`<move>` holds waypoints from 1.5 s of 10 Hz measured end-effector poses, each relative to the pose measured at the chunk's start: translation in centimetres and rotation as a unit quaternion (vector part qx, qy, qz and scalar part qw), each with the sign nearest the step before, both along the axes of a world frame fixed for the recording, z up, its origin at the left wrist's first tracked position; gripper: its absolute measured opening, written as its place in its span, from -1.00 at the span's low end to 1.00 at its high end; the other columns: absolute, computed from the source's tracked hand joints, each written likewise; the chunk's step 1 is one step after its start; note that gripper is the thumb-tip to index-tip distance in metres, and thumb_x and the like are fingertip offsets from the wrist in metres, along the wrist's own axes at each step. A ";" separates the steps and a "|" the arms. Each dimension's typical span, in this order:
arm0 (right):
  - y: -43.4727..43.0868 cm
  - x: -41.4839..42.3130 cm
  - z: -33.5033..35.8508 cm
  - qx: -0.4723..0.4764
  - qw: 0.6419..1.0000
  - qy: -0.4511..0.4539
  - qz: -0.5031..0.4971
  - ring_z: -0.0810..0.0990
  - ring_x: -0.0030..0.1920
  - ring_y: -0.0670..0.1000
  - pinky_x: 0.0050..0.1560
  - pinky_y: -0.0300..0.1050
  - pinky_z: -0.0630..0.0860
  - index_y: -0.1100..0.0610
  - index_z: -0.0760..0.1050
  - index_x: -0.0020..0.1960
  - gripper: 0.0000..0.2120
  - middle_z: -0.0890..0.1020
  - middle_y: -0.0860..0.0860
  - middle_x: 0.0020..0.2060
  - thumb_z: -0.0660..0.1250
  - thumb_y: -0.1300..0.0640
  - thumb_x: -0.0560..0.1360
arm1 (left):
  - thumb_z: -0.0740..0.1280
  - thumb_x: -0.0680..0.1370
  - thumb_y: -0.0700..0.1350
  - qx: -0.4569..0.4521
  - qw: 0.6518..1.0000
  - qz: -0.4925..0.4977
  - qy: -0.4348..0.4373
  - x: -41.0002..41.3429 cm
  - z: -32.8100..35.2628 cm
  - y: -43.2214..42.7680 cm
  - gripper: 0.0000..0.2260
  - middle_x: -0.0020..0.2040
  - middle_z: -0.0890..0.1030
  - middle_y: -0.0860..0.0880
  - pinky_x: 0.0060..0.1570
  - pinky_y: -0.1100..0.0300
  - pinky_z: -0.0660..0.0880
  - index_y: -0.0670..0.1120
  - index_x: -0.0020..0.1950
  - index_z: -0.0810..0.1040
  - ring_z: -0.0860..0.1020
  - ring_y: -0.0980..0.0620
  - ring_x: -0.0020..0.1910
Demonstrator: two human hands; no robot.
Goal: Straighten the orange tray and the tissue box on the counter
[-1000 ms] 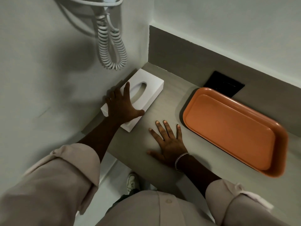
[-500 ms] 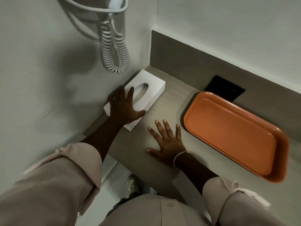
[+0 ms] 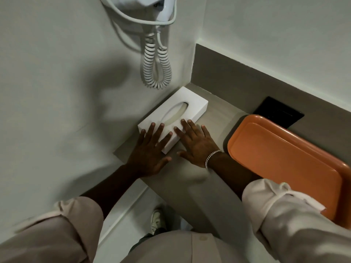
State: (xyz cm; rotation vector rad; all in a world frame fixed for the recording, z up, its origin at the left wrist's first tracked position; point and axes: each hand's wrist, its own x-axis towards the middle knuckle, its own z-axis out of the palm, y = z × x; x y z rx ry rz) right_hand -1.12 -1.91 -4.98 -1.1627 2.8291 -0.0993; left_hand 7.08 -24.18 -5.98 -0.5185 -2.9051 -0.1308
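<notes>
Head view: white tissue box [image 3: 175, 114] angled in corner, oval slot.

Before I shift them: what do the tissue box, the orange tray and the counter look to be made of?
Tissue box: rigid, matte white, crisp edges; probably plastic or resin rather than card. Orange tray: smooth, moulded with a rounded raised rim and a soft sheen; likely plastic or melamine. Counter: matte grey-beige with faint streaks; looks like laminate or stone-effect, which one I cannot tell.
</notes>
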 end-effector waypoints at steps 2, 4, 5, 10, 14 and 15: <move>0.1 -0.6 -0.6 0.000 1.000 -0.014 0.006 -0.20 0.61 0.15 0.52 0.28 -0.13 -0.11 -0.24 0.61 -0.16 -0.22 0.06 0.62 -0.02 -0.45 0.50 | 0.12 0.50 0.40 -0.015 1.000 -0.016 0.004 -0.8 -1.0 -0.5 -0.20 0.62 0.05 -0.22 0.52 -0.35 -0.05 -0.04 0.60 0.06 -0.06 -0.31 0.60; 0.6 -2.4 -1.1 -0.003 1.000 -0.011 0.007 -0.30 0.56 0.07 0.51 0.27 -0.17 -0.14 -0.27 0.60 -0.18 -0.21 0.06 0.62 -0.07 -0.47 0.50 | 0.12 0.50 0.41 -0.017 1.000 -0.019 -0.005 -2.1 -0.7 -0.3 -0.20 0.62 0.09 -0.20 0.51 -0.36 -0.01 -0.04 0.59 0.09 -0.03 -0.30 0.60; 0.7 -3.6 -1.1 0.004 1.000 -0.002 0.002 -0.30 0.55 0.08 0.50 0.29 -0.18 -0.12 -0.26 0.60 -0.18 -0.21 0.06 0.62 -0.07 -0.47 0.50 | 0.10 0.51 0.40 -0.018 1.000 -0.017 -0.015 -3.4 -0.2 0.0 -0.21 0.62 0.10 -0.20 0.52 -0.34 -0.02 -0.05 0.59 0.11 -0.02 -0.30 0.60; 2.0 -9.4 -1.3 -0.015 1.000 -0.017 -0.014 -0.26 0.58 0.10 0.49 0.24 -0.22 -0.11 -0.23 0.61 -0.18 -0.18 0.06 0.63 0.02 -0.42 0.51 | 0.03 0.50 0.43 -0.026 0.999 -0.002 -0.040 -9.3 -0.5 1.7 -0.20 0.63 0.07 -0.17 0.52 -0.32 -0.05 -0.02 0.60 0.06 -0.05 -0.28 0.60; 1.5 -10.8 2.3 0.050 0.994 -0.075 -0.069 -0.23 0.61 0.10 0.53 0.31 -0.16 -0.12 -0.31 0.59 -0.18 -0.27 -0.03 0.61 0.15 -0.26 0.57 | 0.13 0.45 0.41 -0.045 0.994 -0.003 -0.100 -11.5 3.1 1.5 -0.18 0.62 0.04 -0.18 0.53 -0.32 0.01 -0.01 0.59 0.08 -0.05 -0.33 0.59; 2.5 -9.3 3.9 -0.015 0.984 -0.119 -0.130 -0.13 0.62 0.07 0.54 0.24 -0.06 -0.05 -0.24 0.61 -0.17 -0.11 -0.01 0.64 0.21 -0.20 0.57 | -0.12 0.39 0.51 -0.022 0.989 0.026 -0.145 -11.7 4.6 2.0 -0.10 0.64 -0.13 -0.13 0.56 -0.25 -0.10 0.02 0.60 -0.09 -0.18 -0.25 0.60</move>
